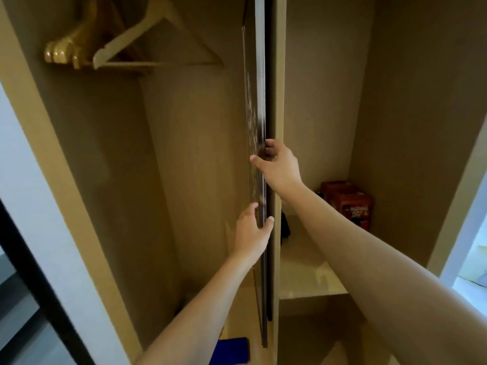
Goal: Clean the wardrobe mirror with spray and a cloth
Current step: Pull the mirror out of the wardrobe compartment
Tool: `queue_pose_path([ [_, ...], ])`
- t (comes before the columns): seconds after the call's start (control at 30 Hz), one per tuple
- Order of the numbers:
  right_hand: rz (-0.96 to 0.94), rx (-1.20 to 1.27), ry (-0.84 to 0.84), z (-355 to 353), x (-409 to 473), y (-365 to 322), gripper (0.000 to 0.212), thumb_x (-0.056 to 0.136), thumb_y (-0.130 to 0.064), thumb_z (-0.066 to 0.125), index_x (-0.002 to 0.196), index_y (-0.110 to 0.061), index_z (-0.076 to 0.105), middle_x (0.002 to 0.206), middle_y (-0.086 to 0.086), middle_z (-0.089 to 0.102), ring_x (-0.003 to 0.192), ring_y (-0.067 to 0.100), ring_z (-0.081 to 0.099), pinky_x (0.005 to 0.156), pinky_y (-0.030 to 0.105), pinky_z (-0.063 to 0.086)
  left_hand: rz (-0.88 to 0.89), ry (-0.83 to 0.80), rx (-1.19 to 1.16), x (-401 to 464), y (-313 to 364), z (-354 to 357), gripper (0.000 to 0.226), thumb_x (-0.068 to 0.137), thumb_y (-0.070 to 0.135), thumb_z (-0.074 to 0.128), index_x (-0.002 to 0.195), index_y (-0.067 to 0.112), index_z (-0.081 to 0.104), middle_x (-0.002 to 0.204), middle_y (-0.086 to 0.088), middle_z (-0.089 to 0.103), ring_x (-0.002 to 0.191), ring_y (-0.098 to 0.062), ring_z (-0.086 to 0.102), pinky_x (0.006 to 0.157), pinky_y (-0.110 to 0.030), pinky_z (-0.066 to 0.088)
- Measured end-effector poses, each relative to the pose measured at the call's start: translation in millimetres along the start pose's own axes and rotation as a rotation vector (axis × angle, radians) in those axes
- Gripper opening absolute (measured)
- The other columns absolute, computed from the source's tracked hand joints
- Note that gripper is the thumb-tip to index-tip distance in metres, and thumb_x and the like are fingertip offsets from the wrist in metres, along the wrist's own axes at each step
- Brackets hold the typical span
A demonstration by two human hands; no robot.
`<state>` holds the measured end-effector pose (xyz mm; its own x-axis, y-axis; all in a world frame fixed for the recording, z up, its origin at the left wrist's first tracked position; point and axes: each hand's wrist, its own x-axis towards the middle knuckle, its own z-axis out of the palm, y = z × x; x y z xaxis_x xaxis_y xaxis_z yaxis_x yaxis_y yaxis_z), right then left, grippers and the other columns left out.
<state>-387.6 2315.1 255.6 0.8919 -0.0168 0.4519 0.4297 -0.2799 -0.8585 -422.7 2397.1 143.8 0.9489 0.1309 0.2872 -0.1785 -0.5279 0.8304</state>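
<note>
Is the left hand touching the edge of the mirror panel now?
Touching. The head view shows the left hand gripping the edge-on mirror panel, thumb on its right side and fingers on its left.

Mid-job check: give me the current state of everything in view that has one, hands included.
Mirror panel: seen edge-on, speckled with droplets, held by both hands.
Left hand: grips the panel's edge, lower down.
Right hand: grips the edge higher up.
Hangers: hanging, bare.
Red box: upright on the shelf.
Blue object: lying on the wardrobe floor.
</note>
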Motion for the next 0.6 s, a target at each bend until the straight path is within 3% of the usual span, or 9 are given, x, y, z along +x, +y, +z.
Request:
queue_pose_path([
  [0.2, -0.024, -0.061, -0.010, -0.9, 6.0, 0.9, 0.056, 0.093, -0.021, 0.065, 0.143, -0.013, 0.042, 0.130, 0.005, 0.059, 0.117, 0.019, 0.058, 0.088, 0.021, 0.043, -0.014, 0.120, 0.046, 3.7, 2.6, 12.4, 0.061, 0.094, 0.029, 0.060, 0.146, 0.011, 0.034, 0.146, -0.007, 0.043, 0.135, -0.020, 0.041, 0.111, -0.032, 0.036],
  [0.3, -0.030, -0.111, -0.005, 1.2, 8.1, 4.8, 0.057, 0.092, -0.022, 0.066, 0.143, -0.013, 0.042, 0.125, 0.006, 0.061, 0.111, 0.019, 0.060, 0.083, 0.021, 0.045, -0.019, 0.216, 0.162, 4.4, 4.5, 16.6, 0.051, 0.094, 0.032, 0.060, 0.138, 0.011, 0.044, 0.136, -0.005, 0.052, 0.123, -0.018, 0.053, 0.093, -0.022, 0.042],
  [0.47, -0.052, -0.149, 0.082, 13.1, 7.7, 17.1, 0.048, 0.093, -0.020, 0.064, 0.138, -0.014, 0.049, 0.114, 0.006, 0.067, 0.101, 0.021, 0.066, 0.089, 0.039, 0.056, -0.035, 0.317, 0.206, 4.7, 4.0, 24.6, 0.034, 0.093, 0.031, 0.061, 0.122, 0.012, 0.056, 0.118, -0.002, 0.061, 0.106, -0.018, 0.062, 0.081, -0.023, 0.048],
  [0.6, -0.090, -0.233, 0.120, 16.9, 8.7, 22.9, 0.033, 0.093, -0.018, 0.061, 0.126, -0.013, 0.059, 0.095, 0.003, 0.069, 0.087, 0.021, 0.067, 0.081, 0.041, 0.058, -0.031, 0.341, 0.250, 7.2, -3.0, 30.7, 0.022, 0.092, 0.029, 0.062, 0.107, 0.014, 0.057, 0.101, -0.001, 0.064, 0.091, -0.018, 0.065, 0.076, -0.029, 0.057],
])
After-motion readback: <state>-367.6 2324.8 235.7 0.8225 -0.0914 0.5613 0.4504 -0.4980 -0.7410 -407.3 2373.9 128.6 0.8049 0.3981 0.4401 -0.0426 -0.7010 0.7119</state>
